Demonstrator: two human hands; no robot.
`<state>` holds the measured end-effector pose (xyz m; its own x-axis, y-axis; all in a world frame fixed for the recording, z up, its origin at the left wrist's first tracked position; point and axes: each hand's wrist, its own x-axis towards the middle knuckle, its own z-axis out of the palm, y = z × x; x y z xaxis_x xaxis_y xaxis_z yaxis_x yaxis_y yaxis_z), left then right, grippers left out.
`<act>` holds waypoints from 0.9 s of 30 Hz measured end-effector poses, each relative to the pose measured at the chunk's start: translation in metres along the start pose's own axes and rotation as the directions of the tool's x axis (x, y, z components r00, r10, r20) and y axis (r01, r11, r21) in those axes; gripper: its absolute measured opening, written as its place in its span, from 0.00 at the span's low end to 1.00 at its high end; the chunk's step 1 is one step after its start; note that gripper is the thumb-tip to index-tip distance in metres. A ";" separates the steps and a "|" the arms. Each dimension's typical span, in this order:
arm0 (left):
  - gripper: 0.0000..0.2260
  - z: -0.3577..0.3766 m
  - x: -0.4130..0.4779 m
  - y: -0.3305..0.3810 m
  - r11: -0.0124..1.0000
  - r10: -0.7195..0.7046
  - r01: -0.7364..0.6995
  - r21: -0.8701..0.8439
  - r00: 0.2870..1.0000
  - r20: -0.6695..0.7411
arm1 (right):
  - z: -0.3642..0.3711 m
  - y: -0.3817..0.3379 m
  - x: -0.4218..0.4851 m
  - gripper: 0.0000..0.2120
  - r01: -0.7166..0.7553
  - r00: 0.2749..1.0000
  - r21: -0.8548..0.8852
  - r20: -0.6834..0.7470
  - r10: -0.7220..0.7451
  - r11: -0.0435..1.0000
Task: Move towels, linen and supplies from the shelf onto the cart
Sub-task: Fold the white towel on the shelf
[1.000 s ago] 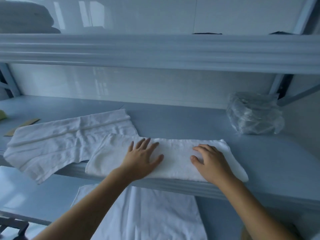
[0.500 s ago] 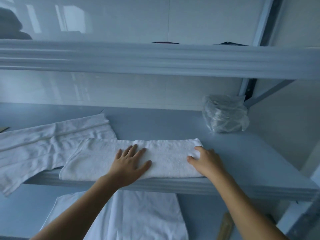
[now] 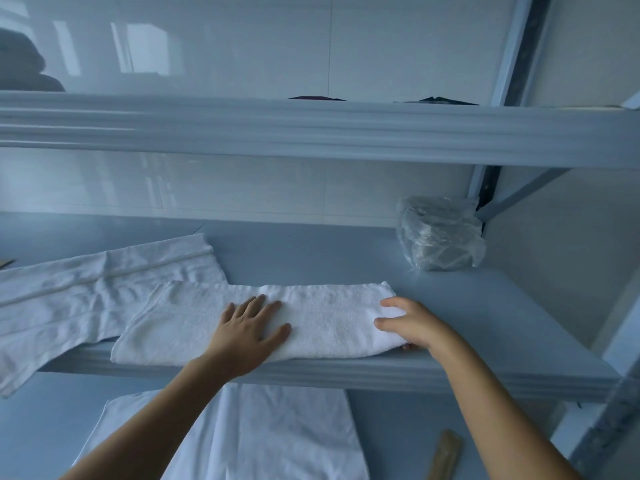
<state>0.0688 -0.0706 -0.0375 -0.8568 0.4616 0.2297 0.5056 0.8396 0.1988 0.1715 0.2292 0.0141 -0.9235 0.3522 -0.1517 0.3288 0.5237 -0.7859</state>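
A folded white towel (image 3: 322, 317) lies along the front edge of the grey middle shelf (image 3: 485, 313). My left hand (image 3: 247, 336) rests flat on its middle with fingers spread. My right hand (image 3: 410, 325) grips the towel's right end, forefinger and thumb on top and fingertips curled under its front edge. A second, looser white towel (image 3: 90, 292) lies to the left, partly under the first, one end hanging over the shelf edge. A clear plastic-wrapped bundle (image 3: 438, 233) stands at the shelf's back right.
A white sheet (image 3: 249, 434) lies on the lower shelf below my arms, with a wooden strip (image 3: 445, 455) to its right. The upper shelf beam (image 3: 311, 129) runs overhead. A shelf upright (image 3: 609, 420) stands at the right.
The view has swung right. My right hand slid from the top of the towel to its right end and curled around it. My left hand stayed flat on the towel.
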 end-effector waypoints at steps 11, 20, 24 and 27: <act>0.35 -0.003 -0.008 -0.005 0.998 -0.016 0.006 -0.070 0.991 -0.134 | -0.006 0.005 0.005 0.16 -0.061 0.997 0.277 0.051 0.049 0.959; 0.34 -0.026 -0.008 -0.046 0.995 -0.042 0.029 -0.099 0.990 -0.133 | 0.049 -0.048 -0.007 0.22 0.492 0.843 0.150 -0.329 -0.426 0.858; 0.38 -0.042 -0.026 -0.094 0.990 -0.137 0.140 0.002 0.975 -0.175 | 0.084 -0.104 -0.013 0.22 0.638 0.733 0.003 -0.311 -0.605 0.770; 0.34 -0.051 -0.039 -0.131 0.984 -0.170 0.153 -0.090 0.958 -0.229 | 0.134 -0.149 -0.016 0.20 0.695 0.676 -0.102 -0.246 -0.695 0.712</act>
<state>0.0411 -0.2135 -0.0242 -0.8840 0.2341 0.4046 0.3757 0.8709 0.3169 0.1109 0.0410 0.0534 -0.8040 0.0653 0.5910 -0.3872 0.6969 -0.6037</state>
